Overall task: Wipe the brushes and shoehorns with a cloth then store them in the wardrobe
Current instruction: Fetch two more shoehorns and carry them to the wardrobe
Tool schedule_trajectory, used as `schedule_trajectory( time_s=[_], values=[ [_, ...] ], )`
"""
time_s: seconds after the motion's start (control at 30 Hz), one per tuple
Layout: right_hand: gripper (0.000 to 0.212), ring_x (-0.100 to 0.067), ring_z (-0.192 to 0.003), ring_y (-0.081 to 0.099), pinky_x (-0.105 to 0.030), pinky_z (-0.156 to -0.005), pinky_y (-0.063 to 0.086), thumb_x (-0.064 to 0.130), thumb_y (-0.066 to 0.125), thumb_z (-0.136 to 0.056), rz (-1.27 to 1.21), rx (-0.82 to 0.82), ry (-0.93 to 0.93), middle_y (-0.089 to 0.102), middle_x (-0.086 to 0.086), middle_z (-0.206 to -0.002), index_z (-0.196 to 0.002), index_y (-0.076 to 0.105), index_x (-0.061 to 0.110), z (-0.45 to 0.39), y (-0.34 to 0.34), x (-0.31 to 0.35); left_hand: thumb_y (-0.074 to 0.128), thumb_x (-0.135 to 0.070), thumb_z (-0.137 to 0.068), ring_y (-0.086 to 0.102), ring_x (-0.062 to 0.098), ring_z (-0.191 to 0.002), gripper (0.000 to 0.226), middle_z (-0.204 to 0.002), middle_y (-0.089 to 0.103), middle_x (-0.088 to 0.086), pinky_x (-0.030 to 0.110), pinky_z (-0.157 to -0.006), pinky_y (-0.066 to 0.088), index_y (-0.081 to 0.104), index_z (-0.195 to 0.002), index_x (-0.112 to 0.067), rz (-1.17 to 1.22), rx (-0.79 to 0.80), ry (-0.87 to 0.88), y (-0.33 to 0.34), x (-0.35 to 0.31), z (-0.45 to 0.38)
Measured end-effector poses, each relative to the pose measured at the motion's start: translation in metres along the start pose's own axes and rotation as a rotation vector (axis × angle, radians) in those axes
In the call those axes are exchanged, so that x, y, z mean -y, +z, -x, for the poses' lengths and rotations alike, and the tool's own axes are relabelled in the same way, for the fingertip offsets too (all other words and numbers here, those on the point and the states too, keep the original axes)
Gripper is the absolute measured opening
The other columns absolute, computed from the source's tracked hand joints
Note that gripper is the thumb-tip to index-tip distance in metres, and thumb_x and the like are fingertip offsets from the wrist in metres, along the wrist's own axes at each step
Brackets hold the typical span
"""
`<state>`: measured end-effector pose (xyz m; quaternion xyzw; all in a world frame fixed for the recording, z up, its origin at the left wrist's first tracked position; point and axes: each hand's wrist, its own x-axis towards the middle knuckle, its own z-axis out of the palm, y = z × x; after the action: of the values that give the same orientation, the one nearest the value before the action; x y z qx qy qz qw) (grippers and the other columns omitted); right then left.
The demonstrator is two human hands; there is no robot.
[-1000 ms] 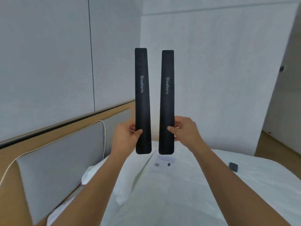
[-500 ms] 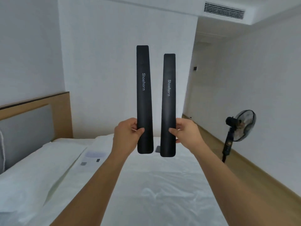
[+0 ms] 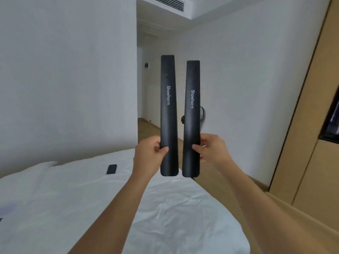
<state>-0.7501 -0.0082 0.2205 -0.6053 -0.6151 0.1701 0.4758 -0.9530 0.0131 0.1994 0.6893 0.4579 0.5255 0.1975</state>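
Left hand (image 3: 149, 156) grips one upright shoehorn (image 3: 168, 116), right hand (image 3: 213, 151) grips the other shoehorn (image 3: 191, 120).

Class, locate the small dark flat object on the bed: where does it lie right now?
In the head view, the small dark object lies flat on the white bed, left of the left hand and near the bed's far edge.

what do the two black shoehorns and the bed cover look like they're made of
Left shoehorn and right shoehorn: probably matte black plastic, or maybe coated metal. They are thin, stiff and straight, with a soft sheen and white printed lettering. The left hand and right hand each hold one upright.
Bed cover: white woven fabric, likely cotton, judging by its soft creases.
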Motion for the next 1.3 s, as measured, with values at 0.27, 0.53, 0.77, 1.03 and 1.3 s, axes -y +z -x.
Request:
schedule_trajectory(
  time_s=[0.27,0.53,0.77,1.03,1.3],
  values=[
    [0.022,-0.024,-0.092,0.072,-0.042,-0.08,0.063,0.007,0.068,-0.093,0.095,-0.192,0.093,0.074,0.0,-0.098,-0.109,0.07,0.022,-0.065,-0.077,-0.067,0.073,-0.021,-0.086,0.066,0.008,-0.07,0.004,-0.075,0.069,-0.01,0.036,-0.065,0.058,0.07,-0.087,-0.023,0.062,0.15,0.162,0.123,-0.014,-0.088],
    [0.019,-0.018,-0.087,0.072,-0.034,-0.072,0.064,0.011,0.068,-0.094,0.192,-0.348,0.261,0.073,0.002,-0.096,-0.109,0.068,0.022,-0.086,-0.162,-0.143,0.072,-0.019,-0.086,0.066,0.009,-0.07,0.005,-0.074,0.069,-0.008,0.044,-0.069,0.058,0.068,-0.082,-0.019,0.183,0.335,0.238,0.258,-0.042,-0.128],
    [0.024,-0.021,-0.091,0.072,-0.037,-0.073,0.064,0.008,0.067,-0.094,0.195,-0.429,0.331,0.074,-0.004,-0.101,-0.117,0.069,0.014,-0.095,-0.226,-0.216,0.072,-0.018,-0.085,0.066,0.015,-0.069,0.008,-0.073,0.069,-0.002,0.045,-0.067,0.057,0.068,-0.082,-0.011,0.209,0.425,0.25,0.366,-0.064,-0.132],
    [0.023,-0.022,-0.086,0.072,-0.038,-0.071,0.064,0.009,0.068,-0.093,0.199,-0.429,0.34,0.074,-0.004,-0.095,-0.115,0.071,0.013,-0.127,-0.322,-0.306,0.072,-0.018,-0.082,0.065,0.016,-0.068,0.008,-0.07,0.068,-0.004,0.045,-0.069,0.057,0.066,-0.079,-0.013,0.193,0.432,0.194,0.488,-0.106,-0.139],
    [0.024,-0.021,-0.085,0.072,-0.04,-0.073,0.064,0.011,0.069,-0.093,0.204,-0.382,0.301,0.074,-0.001,-0.096,-0.116,0.071,0.016,-0.18,-0.417,-0.373,0.072,-0.018,-0.082,0.061,0.013,-0.064,0.013,-0.068,0.066,-0.004,0.035,-0.065,0.052,0.063,-0.075,-0.014,0.148,0.377,0.177,0.595,-0.155,-0.163]
  ],
)
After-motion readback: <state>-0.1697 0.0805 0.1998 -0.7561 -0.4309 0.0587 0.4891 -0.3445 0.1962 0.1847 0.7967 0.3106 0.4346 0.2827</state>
